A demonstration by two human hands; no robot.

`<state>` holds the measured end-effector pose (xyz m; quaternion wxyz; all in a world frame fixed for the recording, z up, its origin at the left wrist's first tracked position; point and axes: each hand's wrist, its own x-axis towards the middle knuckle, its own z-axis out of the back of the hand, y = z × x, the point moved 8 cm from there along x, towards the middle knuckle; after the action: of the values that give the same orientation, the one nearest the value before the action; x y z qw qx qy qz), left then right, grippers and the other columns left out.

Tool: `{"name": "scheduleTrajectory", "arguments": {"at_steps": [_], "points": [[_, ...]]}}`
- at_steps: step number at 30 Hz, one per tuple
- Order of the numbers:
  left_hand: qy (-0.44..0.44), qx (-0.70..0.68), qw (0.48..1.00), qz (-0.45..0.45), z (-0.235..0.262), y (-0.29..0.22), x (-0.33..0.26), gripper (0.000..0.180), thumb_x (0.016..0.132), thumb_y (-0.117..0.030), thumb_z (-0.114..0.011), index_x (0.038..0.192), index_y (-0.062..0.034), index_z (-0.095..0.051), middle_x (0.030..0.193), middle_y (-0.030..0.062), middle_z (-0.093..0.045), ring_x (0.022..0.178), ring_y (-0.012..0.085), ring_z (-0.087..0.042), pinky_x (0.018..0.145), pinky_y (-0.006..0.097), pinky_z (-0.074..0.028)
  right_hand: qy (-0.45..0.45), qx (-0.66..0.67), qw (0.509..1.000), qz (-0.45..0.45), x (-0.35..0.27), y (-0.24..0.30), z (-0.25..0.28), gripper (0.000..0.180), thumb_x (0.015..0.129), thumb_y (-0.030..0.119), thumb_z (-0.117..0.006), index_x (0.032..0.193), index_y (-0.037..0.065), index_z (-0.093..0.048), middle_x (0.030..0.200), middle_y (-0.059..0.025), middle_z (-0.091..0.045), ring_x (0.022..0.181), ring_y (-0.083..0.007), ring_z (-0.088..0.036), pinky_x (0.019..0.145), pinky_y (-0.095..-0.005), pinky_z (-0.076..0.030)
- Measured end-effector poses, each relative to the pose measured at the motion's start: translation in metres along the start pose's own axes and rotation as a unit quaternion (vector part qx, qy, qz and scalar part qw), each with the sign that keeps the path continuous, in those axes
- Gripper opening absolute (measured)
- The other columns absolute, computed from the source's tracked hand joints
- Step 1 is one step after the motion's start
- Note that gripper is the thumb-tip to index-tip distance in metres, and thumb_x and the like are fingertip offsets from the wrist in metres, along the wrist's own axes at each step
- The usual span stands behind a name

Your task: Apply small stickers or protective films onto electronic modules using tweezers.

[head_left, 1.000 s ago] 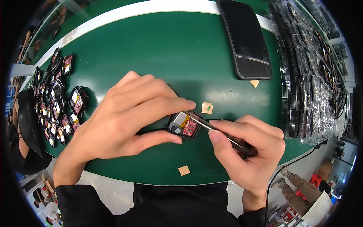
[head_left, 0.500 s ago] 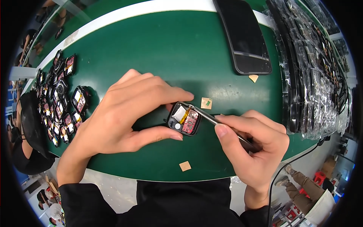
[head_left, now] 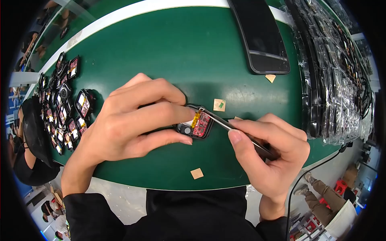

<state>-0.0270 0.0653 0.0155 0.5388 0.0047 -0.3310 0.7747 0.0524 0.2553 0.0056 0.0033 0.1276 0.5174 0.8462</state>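
The left hand (head_left: 128, 124) pinches a small square gadget (head_left: 196, 126) between thumb and forefinger, its grip pressed against the black case from both sides. The gadget lies on the green bench (head_left: 169, 52) near the front edge, open side up, showing a red circuit board, a yellow strip and a white patch. The right hand (head_left: 269, 154) has its grip closed around a pair of tweezers (head_left: 225, 123), thumb and forefinger squeezing the thin metal shaft; the tips reach left and touch the top edge of the gadget just beside the yellow strip.

Just beyond the tweezers lies a small tan sticker square (head_left: 219, 105) with a green mark. Another tan square (head_left: 196, 173) sits near the front edge of the bench, and a 3rd (head_left: 270, 78) lies just beside the black phone (head_left: 259, 34) at the far side. To the left, a cluster of similar open gadgets (head_left: 64, 108) is spread along the bench rim. On the right, a row of clear plastic bags (head_left: 337, 88) with dark parts stands in a stack along the bench
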Motion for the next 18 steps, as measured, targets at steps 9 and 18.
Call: {"name": "scheduleTrajectory", "arguments": {"at_steps": [9,18], "points": [[-0.018,-0.027,0.996,0.077,-0.002,0.005,0.0,0.06,0.07,-0.033,-0.101,0.117,-0.0034,-0.081,0.095,0.0067,-0.074,0.073,0.0196,-0.061,0.072,0.033,-0.048,-0.006,-0.032,0.999,0.012,-0.001,0.004,0.001,0.019,0.084,-0.004,-0.086,0.103,-0.003,-0.086,0.071,-0.0035,-0.068,0.055,-0.0041,-0.051,0.051,-0.0228,-0.031],[0.03,0.017,0.997,0.074,-0.006,0.007,0.001,0.069,0.07,-0.038,-0.1,0.127,-0.0031,-0.08,0.093,0.004,-0.073,0.072,0.018,-0.056,0.068,0.032,-0.044,-0.003,-0.049,0.998,0.039,-0.002,0.004,-0.001,0.022,0.081,-0.008,-0.085,0.103,-0.003,-0.086,0.072,-0.0036,-0.068,0.054,-0.0038,-0.051,0.05,-0.0222,-0.033]]}}
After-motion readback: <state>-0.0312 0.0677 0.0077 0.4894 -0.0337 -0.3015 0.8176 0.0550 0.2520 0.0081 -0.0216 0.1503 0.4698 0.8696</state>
